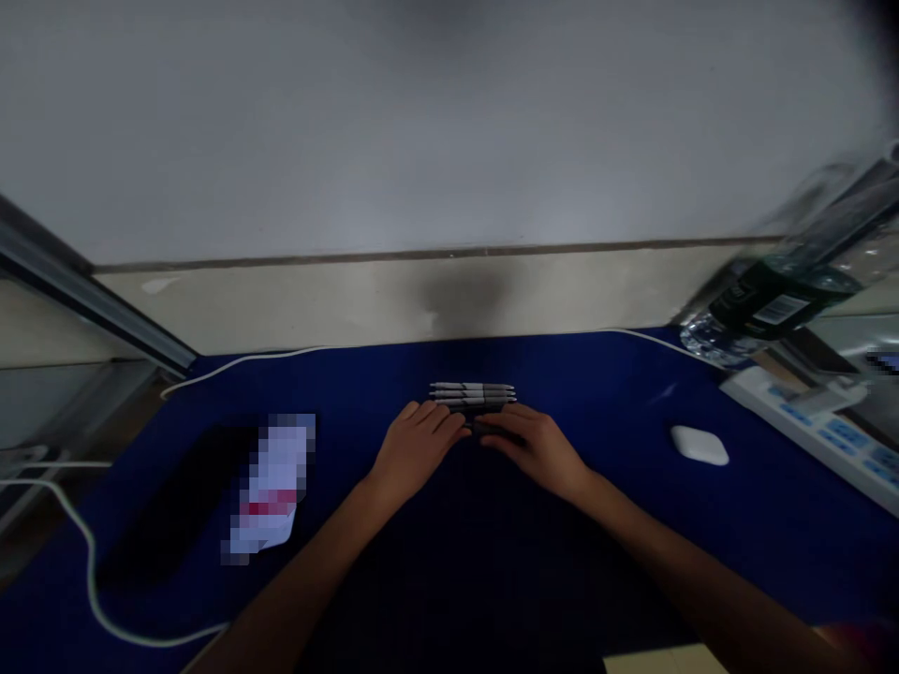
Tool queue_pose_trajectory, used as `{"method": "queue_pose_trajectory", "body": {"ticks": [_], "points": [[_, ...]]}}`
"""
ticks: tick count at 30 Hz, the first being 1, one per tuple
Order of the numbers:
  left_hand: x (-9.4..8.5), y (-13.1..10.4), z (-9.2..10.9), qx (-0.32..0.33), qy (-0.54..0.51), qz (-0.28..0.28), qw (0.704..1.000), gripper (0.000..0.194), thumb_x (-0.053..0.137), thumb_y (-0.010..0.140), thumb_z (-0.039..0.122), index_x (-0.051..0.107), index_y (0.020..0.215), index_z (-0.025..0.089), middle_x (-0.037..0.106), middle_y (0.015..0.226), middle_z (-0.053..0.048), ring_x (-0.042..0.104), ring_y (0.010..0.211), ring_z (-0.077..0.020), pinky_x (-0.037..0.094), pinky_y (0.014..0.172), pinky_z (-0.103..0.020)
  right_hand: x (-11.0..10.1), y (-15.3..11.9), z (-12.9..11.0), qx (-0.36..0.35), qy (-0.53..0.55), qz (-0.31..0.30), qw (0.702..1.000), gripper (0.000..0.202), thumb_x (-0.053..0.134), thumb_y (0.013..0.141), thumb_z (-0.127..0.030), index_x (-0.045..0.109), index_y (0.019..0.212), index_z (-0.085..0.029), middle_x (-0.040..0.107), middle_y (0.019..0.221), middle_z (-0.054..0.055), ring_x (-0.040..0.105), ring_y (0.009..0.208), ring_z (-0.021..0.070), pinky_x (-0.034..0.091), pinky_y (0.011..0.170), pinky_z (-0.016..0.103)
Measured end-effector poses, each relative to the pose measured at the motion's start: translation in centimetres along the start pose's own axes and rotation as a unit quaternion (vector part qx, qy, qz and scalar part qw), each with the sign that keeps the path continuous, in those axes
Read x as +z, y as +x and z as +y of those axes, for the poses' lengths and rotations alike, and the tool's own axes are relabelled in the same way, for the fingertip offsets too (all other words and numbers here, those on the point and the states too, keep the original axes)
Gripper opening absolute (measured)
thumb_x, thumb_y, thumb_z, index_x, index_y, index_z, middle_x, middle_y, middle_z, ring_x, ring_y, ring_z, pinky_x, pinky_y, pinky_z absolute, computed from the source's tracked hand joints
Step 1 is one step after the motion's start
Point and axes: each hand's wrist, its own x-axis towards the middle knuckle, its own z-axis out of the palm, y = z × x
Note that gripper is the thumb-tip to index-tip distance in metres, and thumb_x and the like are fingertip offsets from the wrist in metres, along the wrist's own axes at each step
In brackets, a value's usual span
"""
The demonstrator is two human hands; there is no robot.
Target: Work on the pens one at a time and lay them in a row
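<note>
Pens (473,393) are lined up between and just ahead of curled left hand (417,447) and right hand (544,451); whether any is pinched cannot be told.

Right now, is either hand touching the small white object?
No, the left hand and right hand are at the pens, well left of the small white object.
</note>
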Motion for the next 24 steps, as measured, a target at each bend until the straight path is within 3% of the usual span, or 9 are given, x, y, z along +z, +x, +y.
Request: {"method": "queue_pose_trajectory", "body": {"ticks": [4, 7, 9, 14, 17, 19, 24], "points": [[-0.1, 0.1, 0.1, -0.005, 0.016, 0.012, 1.000, 0.039, 0.040, 0.125, 0.034, 0.068, 0.103, 0.019, 0.068, 0.081, 0.000, 0.062, 0.075, -0.0185, 0.040, 0.070, -0.035, -0.4, 0.3, -0.4, 0.088, 0.033, -0.023, 0.995, 0.036, 0.058, 0.113, -0.043, 0.074, 0.087, -0.023, 0.076, 0.080, 0.005, 0.070, 0.071, 0.0222, 0.054, 0.067, 0.037], [-0.3, 0.1, 0.2, -0.012, 0.019, 0.012, 1.000, 0.038, 0.040, 0.125, 0.035, 0.067, 0.105, 0.019, 0.069, 0.082, 0.000, 0.063, 0.076, -0.0190, 0.041, 0.071, -0.036, -0.6, 0.4, -0.9, 0.106, 0.074, -0.018, 0.991, 0.017, 0.069, 0.103, -0.040, 0.072, 0.103, -0.023, 0.077, 0.090, 0.004, 0.070, 0.075, 0.0215, 0.053, 0.066, 0.035], [-0.3, 0.1, 0.3, -0.013, 0.020, 0.010, 1.000, 0.038, 0.039, 0.126, 0.035, 0.068, 0.106, 0.019, 0.070, 0.083, -0.001, 0.063, 0.077, -0.0191, 0.042, 0.071, -0.036, -0.6, 0.5, -1.1, 0.113, 0.094, -0.021, 0.989, 0.026, 0.075, 0.097, -0.038, 0.071, 0.117, -0.023, 0.079, 0.097, 0.004, 0.070, 0.077, 0.0214, 0.054, 0.067, 0.034], [-0.3, 0.0, 0.6, -0.008, 0.018, -0.007, 1.000, 0.038, 0.039, 0.125, 0.033, 0.068, 0.106, 0.019, 0.069, 0.084, -0.002, 0.063, 0.079, -0.0191, 0.043, 0.073, -0.036, -0.7, 0.5, -1.4, 0.108, 0.072, -0.040, 0.991, 0.028, 0.060, 0.107, -0.043, 0.070, 0.091, -0.023, 0.073, 0.083, 0.003, 0.065, 0.072, 0.0205, 0.050, 0.066, 0.036], [-0.2, 0.0, 0.8, -0.010, 0.014, -0.008, 1.000, 0.040, 0.037, 0.126, 0.034, 0.067, 0.105, 0.020, 0.069, 0.084, -0.002, 0.063, 0.078, -0.0196, 0.043, 0.073, -0.036, -0.9, 0.5, -1.4, 0.105, 0.099, -0.042, 0.989, 0.014, 0.073, 0.099, -0.038, 0.070, 0.102, -0.024, 0.076, 0.091, 0.003, 0.067, 0.076, 0.0209, 0.053, 0.067, 0.035], [-0.2, 0.0, 0.8, -0.015, 0.011, -0.010, 1.000, 0.040, 0.036, 0.126, 0.035, 0.067, 0.106, 0.020, 0.070, 0.086, -0.002, 0.064, 0.079, -0.0198, 0.043, 0.073, -0.036, -0.9, 0.5, -1.4, 0.112, 0.108, -0.043, 0.987, 0.020, 0.078, 0.095, -0.039, 0.071, 0.107, -0.025, 0.077, 0.095, 0.003, 0.069, 0.078, 0.0217, 0.055, 0.069, 0.035], [-0.2, 0.0, 1.0, -0.016, 0.006, -0.018, 1.000, 0.037, 0.038, 0.125, 0.033, 0.067, 0.107, 0.018, 0.069, 0.086, -0.003, 0.064, 0.081, -0.0206, 0.043, 0.075, -0.036, -0.8, 0.4, -1.4, 0.106, 0.084, -0.056, 0.989, 0.032, 0.057, 0.111, -0.042, 0.072, 0.089, -0.023, 0.074, 0.084, 0.004, 0.067, 0.074, 0.0205, 0.053, 0.068, 0.036]]}}
